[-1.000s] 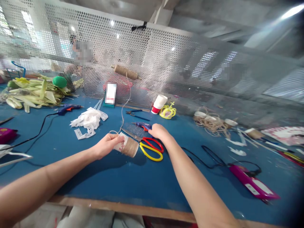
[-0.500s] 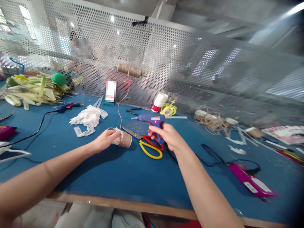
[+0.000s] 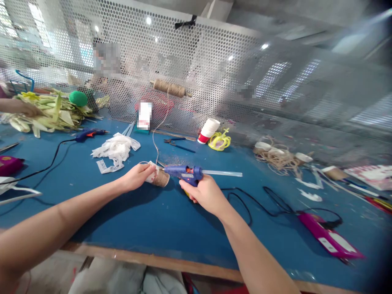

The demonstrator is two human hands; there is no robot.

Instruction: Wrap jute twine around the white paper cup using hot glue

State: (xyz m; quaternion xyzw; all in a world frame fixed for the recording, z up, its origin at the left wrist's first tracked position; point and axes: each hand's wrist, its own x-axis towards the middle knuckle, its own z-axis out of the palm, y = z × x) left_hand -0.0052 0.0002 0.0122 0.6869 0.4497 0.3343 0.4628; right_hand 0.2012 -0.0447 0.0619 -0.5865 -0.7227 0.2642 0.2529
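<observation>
My left hand (image 3: 139, 175) is closed on the white end of a paper cup (image 3: 160, 178), which lies tilted on its side with brown twine wound around its other part. From the cup a strand of twine (image 3: 154, 136) runs up to a spool (image 3: 169, 87) on the perforated screen. My right hand (image 3: 203, 194) grips a blue glue gun (image 3: 186, 173) with a clear glue stick (image 3: 223, 173) out of its back. The gun's nozzle is at the cup, near the twine's edge; whether it touches I cannot tell. Scissors are mostly hidden behind the gun and right hand.
Crumpled white plastic (image 3: 116, 150), pliers (image 3: 180, 145), stacked paper cups (image 3: 210, 130) and a yellow crown-like ring (image 3: 219, 141) lie behind my hands. A purple power box (image 3: 330, 236) with a black cord is at right. Another person's arm (image 3: 18, 107) reaches over corn husks (image 3: 49, 116).
My right hand has brought the glue gun left and down, so its nozzle is now at the cup. Another person's arm has come in at the left. My left hand stays on the cup.
</observation>
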